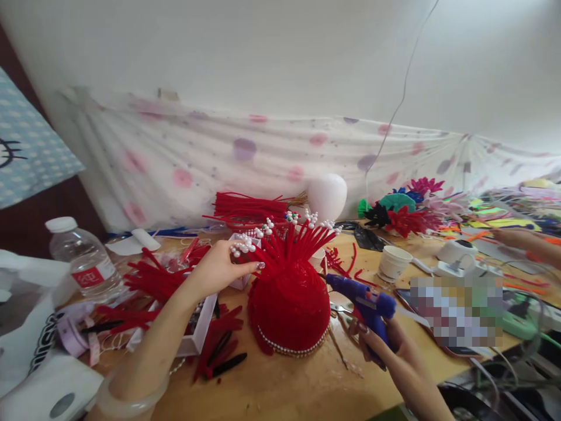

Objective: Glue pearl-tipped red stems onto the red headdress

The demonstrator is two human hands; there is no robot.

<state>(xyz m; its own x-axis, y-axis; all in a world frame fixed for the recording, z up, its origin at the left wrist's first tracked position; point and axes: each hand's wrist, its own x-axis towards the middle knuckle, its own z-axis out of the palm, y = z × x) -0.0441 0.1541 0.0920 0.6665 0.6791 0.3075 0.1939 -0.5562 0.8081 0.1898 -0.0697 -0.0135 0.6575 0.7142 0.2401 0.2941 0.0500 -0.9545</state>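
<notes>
A red dome-shaped headpiece [287, 310] stands on the table, with a string of white beads along its lower edge. Red fuzzy pipe-cleaner stems fan out from its top, tipped with white bead clusters [311, 219]. My left hand [223, 266] grips the stems at the left side of the fan, its thumb in front and its other fingers partly hidden behind beads. In my right hand [390, 345] is a blue hot glue gun [362, 298], its nozzle pointing left at the dome's upper right side. Scissors [344, 309] lie partly hidden behind the gun.
Left are a water bottle [87, 263], red pipe cleaners [153, 278] and a white box [204, 327]. Behind stand a white foam head [328, 196] and bundled red stems [249, 207]. Right are a paper cup [393, 263], a phone [456, 316], a power strip [468, 269] and another person's arm [532, 242].
</notes>
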